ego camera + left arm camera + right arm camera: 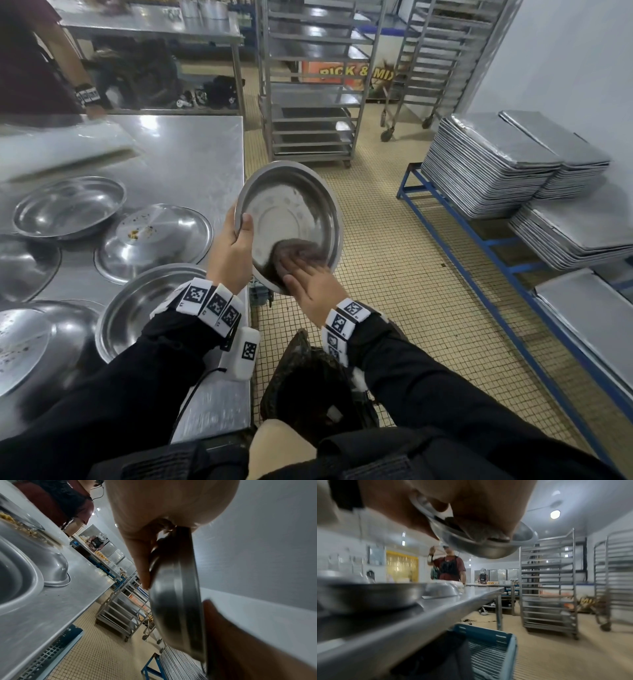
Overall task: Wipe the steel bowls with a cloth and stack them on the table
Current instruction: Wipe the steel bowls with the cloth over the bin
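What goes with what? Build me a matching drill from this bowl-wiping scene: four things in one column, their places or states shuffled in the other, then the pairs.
Things
1. held bowl
2. cloth
3. crumb-speckled bowl
4. tray stacks

Places or states
A. upside down on the table
B. on the blue rack
C. tilted in the air, rim in the left hand grip
D. pressed inside the bowl under the right hand

Pairs: 1-C, 2-D, 3-A, 4-B

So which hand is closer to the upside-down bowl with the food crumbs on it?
Left. The left hand grips the rim of the held bowl just right of the crumbed bowl. The right hand presses the cloth inside the held bowl, farther right, off the table edge.
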The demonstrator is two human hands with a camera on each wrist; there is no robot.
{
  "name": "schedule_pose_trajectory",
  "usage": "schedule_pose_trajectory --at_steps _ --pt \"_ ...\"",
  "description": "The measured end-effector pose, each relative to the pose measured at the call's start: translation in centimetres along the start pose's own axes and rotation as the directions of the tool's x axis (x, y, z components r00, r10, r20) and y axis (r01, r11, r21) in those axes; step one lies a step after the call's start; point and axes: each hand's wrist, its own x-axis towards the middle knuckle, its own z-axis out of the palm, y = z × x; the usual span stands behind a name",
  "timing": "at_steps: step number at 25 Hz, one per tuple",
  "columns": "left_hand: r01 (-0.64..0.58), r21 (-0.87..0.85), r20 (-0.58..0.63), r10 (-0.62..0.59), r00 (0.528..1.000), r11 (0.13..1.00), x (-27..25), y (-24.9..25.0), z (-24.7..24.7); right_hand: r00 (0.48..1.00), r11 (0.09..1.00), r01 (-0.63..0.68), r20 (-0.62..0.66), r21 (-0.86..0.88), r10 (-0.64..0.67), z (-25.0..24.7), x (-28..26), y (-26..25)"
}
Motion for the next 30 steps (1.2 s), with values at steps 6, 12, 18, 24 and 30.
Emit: schedule_pose_trajectory --at_steps 6,12,18,24,30 --pt "-0.008 0.118 -0.021 0.011 1.0 0.993 0.7 0.9 -0.5 0.995 1.0 0.018 -0.098 -0.024 -0.02 1.1 -0.7 -0.7" --pt "0.142 -0.04 0.074 -0.139 0.988 0.989 -0.2 0.1 -0.3 0.959 0.937 -0.265 -0.16 -0.229 0.232 -0.7 -0.4 4.7" --pt "0.31 -0.087 0.167 -0.293 0.941 0.947 0.6 0.1 -1.2 0.847 0.926 -0.294 -0.385 0.237 0.368 -4.7 1.1 5.4" --pt "0.382 -0.058 0.293 -0.35 0.89 0.922 1.3 0.1 -2.1 0.801 0.806 -0.445 -0.23 0.389 0.553 -6.6 1.7 5.4" --pt "0.2 -0.132 0.24 -0.165 0.957 0.971 0.7 0.5 -0.9 0.522 0.548 -0.452 -0.289 0.704 0.802 -5.7 2.2 3.3"
